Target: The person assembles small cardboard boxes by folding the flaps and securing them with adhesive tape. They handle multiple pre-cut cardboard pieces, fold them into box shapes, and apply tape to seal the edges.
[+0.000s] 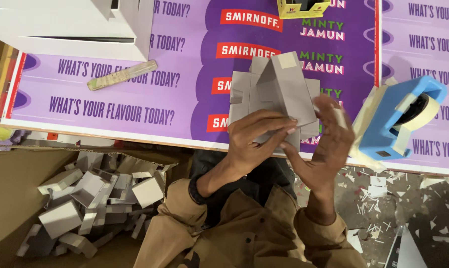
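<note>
Both hands fold a grey card box [276, 94] held over the desk [135, 106] edge — left hand [256, 141] clamped on its near flap, right hand [326, 144] open-palmed against its side — tape dispenser [398, 119] at three o'clock, likely needed for sealing.

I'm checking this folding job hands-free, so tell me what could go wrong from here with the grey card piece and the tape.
The left hand pinches the folded grey card piece in mid-air, so the flaps could spring open. A strip of tape clings to the right hand and might stick to itself or land crooked. The blue tape dispenser sits near the table edge, so an elbow could knock it off.
</note>
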